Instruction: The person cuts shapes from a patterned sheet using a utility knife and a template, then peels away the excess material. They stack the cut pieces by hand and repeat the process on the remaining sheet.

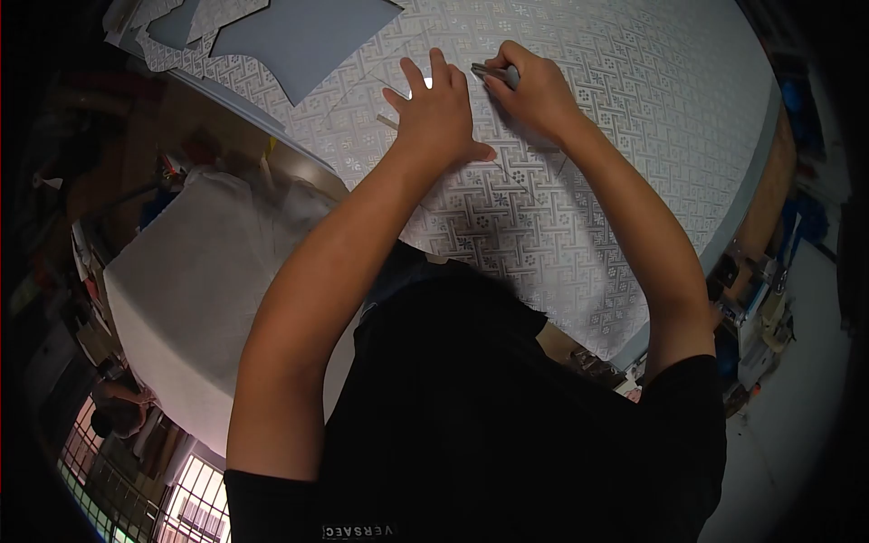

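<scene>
Pale fabric [543, 172] with a silvery lattice and flower pattern is spread over the table. My left hand [434, 113] lies on it with fingers and thumb spread apart. Around those fingers shows something bright white, mostly hidden by the hand. A narrow flat strip [386, 120] sticks out at the left, beside the little finger. My right hand [536, 89] is closed around a slim dark grey tool [500, 74], its tip pointing left near the left fingertips; the grip hides its exact kind. Thin lines run across the fabric near both hands.
Grey-blue cut pieces [299, 43] lie at the table's upper left. The table edge [765, 172] curves down the right side. White cloth [186, 290] drapes over something at left. Assorted items crowd a shelf [756, 299] at right. Another person [122, 407] shows at lower left.
</scene>
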Demonstrator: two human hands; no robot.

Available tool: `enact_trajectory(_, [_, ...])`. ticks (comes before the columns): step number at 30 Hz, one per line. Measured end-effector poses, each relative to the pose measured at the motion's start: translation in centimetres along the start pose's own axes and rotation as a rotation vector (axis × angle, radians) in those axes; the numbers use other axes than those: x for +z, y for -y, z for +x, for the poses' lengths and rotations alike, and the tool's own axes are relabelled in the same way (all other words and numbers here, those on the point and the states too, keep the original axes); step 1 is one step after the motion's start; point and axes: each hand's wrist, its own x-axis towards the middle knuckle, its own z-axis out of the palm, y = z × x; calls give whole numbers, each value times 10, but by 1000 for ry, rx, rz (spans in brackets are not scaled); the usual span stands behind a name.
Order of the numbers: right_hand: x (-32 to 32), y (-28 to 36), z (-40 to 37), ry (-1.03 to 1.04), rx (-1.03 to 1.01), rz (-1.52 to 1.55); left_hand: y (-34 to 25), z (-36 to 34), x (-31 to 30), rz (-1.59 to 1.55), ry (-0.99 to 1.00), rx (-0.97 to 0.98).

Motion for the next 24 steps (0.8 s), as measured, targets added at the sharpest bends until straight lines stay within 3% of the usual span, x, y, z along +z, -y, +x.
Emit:
enact_trajectory(7, [15,19,69,-76,-51,-164,4,0,4,-17,-58,30])
enact_trajectory(16, [29,15,74,-161,-24,-72,5,-3,-4,-24,2,14])
enact_trajectory(20, [24,11,76,-138,-5,-71,5,-5,-1,-43,20,-11])
enact_trajectory(23, [2,2,89,-30,-83,-60,2,-7,-1,-75,24,-56])
enact_trajectory(24, [-8,-2,98,93,-164,-72,2,-8,-1,-78,23,-68])
